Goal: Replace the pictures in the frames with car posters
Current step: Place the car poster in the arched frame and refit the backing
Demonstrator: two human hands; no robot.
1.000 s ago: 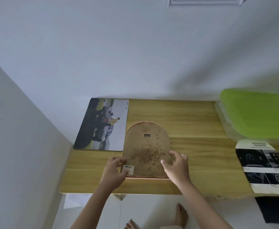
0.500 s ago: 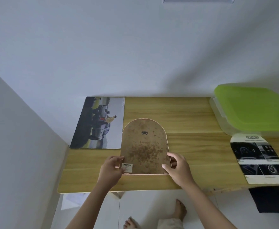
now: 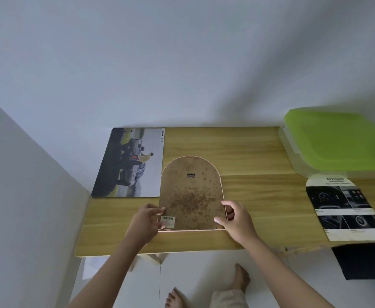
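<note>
Right now the arched picture frame [image 3: 191, 194] lies face down at the centre of the wooden surface [image 3: 248, 196], its stained backing board up, with a small hanger near the top and a barcode sticker at the lower left. The left hand [image 3: 145, 221] pinches the frame's lower left edge, fingertips curled onto the board beside the sticker. The right hand [image 3: 235, 218] grips the lower right corner, thumb on the board and fingers wrapped round the rim.

The frame's bottom edge sits near the surface's front edge, so a pull toward the body could tip it off onto the floor. Prying the board from one corner only could bend or crack it, and any glass beneath, which cannot be seen, might slip out.

The car poster [image 3: 131, 163] lies just beside the frame at its upper left; sliding the frame could crease it. A second arched print [image 3: 346, 207] lies well apart at right, below a green-lidded box [image 3: 337, 143].
</note>
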